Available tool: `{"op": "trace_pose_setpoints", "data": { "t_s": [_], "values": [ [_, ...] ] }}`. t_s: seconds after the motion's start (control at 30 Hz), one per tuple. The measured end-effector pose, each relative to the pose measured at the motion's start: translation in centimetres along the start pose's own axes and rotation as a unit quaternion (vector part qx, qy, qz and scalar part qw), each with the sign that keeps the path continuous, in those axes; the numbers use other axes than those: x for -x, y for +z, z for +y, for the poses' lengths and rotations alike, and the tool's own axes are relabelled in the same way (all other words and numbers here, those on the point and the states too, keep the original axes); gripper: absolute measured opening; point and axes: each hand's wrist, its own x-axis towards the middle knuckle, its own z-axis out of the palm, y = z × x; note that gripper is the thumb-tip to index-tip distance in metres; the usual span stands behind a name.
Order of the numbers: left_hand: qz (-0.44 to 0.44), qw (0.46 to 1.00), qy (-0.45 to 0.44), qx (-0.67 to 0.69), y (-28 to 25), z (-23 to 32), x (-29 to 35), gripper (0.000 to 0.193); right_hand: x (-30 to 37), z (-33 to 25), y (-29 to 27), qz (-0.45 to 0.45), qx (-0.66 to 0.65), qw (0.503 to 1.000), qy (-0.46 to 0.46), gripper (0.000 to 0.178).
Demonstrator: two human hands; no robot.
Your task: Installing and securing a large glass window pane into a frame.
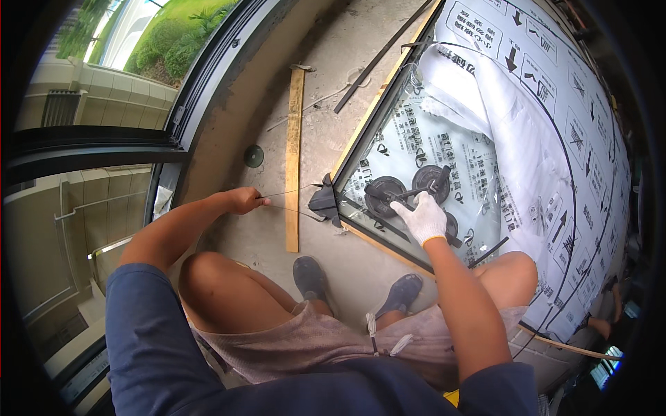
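My bare left hand (244, 200) is closed round a thin dark strap (286, 193), stretched out to the left of the glass panel. The strap runs to a black corner protector (323, 200) at the panel's near left corner. In a white knit glove, my right hand (424, 218) grips the handle of a black suction lifter (386, 196) with several round cups. The lifter rests on the glass panel (444, 149), whose clear film carries dark print. White printed wrapping (531, 166) is folded back from the glass; part of the handle is hidden under my glove.
A wooden strip (294, 152) lies on the concrete floor (267, 232) between my left hand and the panel. A dark bar (378, 62) and pale cord lie further off. A black-framed window (104, 145) stands at the left. A round floor drain (254, 156) sits near its wall.
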Motion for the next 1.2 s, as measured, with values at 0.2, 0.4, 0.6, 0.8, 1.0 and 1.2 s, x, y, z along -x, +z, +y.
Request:
{"op": "trace_pose_setpoints", "data": {
  "t_s": [0.2,0.4,0.6,0.8,1.0,1.2],
  "values": [
    [0.104,0.986,-0.095,-0.084,5.9,-0.1,0.7,0.061,-0.4,0.8,-1.0,-0.162,0.094,0.979,-0.084,0.087],
    [0.31,0.853,0.206,-0.365,4.3,2.7,2.7,0.056,-2.5,-0.2,-0.8,-0.238,0.114,0.964,-0.028,0.046],
    [-0.023,0.752,0.35,-0.558,1.8,6.5,2.2,0.017,-2.4,-0.3,0.0,-0.214,0.09,0.973,0.012,0.045],
    [0.004,0.976,-0.052,-0.21,10.6,9.8,-2.2,0.072,-3.3,-0.6,0.2,-0.238,0.117,0.963,0.044,0.051],
    [0.23,0.905,-0.274,0.23,17.1,11.4,-7.8,0.068,-5.1,-0.3,1.3,-0.287,0.121,0.95,0.026,0.054],
    [0.317,0.857,-0.284,0.289,21.6,17.5,-6.8,0.05,-6.7,0.8,3.5,-0.313,0.15,0.938,-0.006,0.056]
  ]
}}
